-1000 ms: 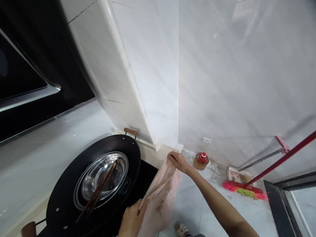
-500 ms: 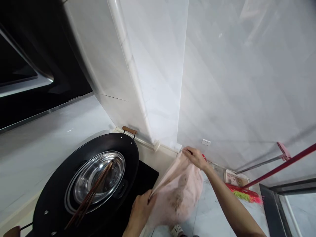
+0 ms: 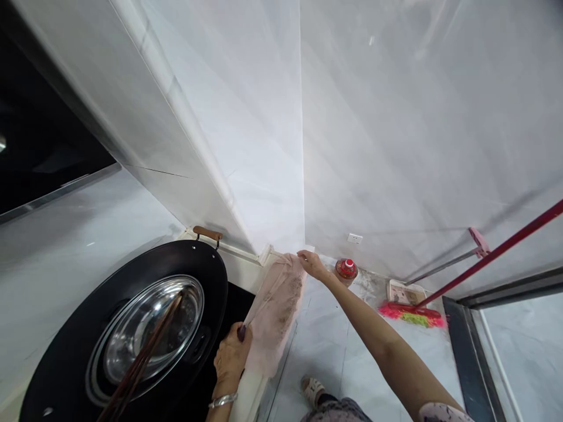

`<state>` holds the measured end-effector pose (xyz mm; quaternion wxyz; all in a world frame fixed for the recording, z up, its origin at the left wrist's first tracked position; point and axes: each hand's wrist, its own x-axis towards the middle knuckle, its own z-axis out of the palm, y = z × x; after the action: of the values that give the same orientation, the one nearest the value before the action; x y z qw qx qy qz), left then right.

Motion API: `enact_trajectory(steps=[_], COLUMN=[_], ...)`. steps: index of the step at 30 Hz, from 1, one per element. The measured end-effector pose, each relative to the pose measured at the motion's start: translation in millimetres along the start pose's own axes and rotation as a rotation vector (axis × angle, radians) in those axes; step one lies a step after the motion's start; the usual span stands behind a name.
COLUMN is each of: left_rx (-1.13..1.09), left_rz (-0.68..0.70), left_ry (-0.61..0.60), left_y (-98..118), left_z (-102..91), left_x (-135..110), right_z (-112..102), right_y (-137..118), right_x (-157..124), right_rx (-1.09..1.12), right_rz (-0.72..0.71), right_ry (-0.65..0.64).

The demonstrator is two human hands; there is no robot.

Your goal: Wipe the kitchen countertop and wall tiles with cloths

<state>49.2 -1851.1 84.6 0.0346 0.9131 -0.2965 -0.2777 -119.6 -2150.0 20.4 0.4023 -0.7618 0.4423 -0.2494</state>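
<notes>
A pale pink cloth (image 3: 277, 313) with brown stains is stretched along the counter edge right of the stove, its outer side draped over the edge. My left hand (image 3: 233, 354), with a silver bangle at the wrist, is closed on the near corner of the cloth. At the far end, beside the wall corner, my right hand (image 3: 311, 264) pinches the other corner. To the left, a large black wok (image 3: 176, 261) holds a shiny metal basin (image 3: 118, 346). Several brown chopsticks (image 3: 147, 346) lean in the basin.
On the floor by the wall stands a red-capped jug (image 3: 346, 269). Farther right are a red-handled broom (image 3: 411, 313) and a dustpan (image 3: 404, 293). A black range hood (image 3: 48, 135) hangs at upper left. My shoe (image 3: 312, 390) shows below.
The cloth, hanging bunched and billowing before, is now pulled flatter along the counter edge. The view has shifted right, and the jug behind my right hand shows more fully.
</notes>
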Motion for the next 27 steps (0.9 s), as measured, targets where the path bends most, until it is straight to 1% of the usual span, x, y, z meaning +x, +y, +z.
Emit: enact_trajectory(steps=[3,6,8,10,12,13,15,17,19,23,25,27], left_rx=[-0.026,-0.049,-0.063,-0.087,-0.125,-0.153,-0.218,-0.268,-0.292,-0.322,-0.338,-0.366], left_rz=[-0.026,-0.022,-0.012,0.012,0.055,0.093,0.223,0.395,0.525,0.603,0.644,0.700], left_ry=[-0.028,-0.019,0.000,0.021,0.050,0.069,0.117,0.163,0.195,0.290,0.350,0.370], left_y=[-10,-14,-14,-13,-10,-8,-2,4,9,12,13,16], left_z=[1.1,3.7,4.9,6.0,8.5,10.9,18.0,27.1,35.6,46.9,53.2,63.3], left_x=[-5,-9,-12,-16,-21,-25,-33,-41,-47,-52,-53,-55], right_z=[-2,3,12,24,38,44,53,58,59,62,64,61], right_y=[4,-7,-20,-35,-49,-55,-63,-68,-71,-76,-77,-75], right_x=[-9,-10,-8,-7,-8,-10,-15,-18,-19,-14,-12,-10], right_rx=[-0.071,-0.149,-0.208,-0.264,-0.307,-0.320,-0.339,-0.358,-0.377,-0.368,-0.330,-0.266], right_rz=[0.003,-0.008,0.010,0.060,0.112,0.126,0.131,0.138,0.159,0.199,0.239,0.297], right_ry=[-0.013,-0.019,-0.016,-0.017,-0.046,-0.070,-0.111,-0.121,-0.117,-0.104,-0.078,-0.044])
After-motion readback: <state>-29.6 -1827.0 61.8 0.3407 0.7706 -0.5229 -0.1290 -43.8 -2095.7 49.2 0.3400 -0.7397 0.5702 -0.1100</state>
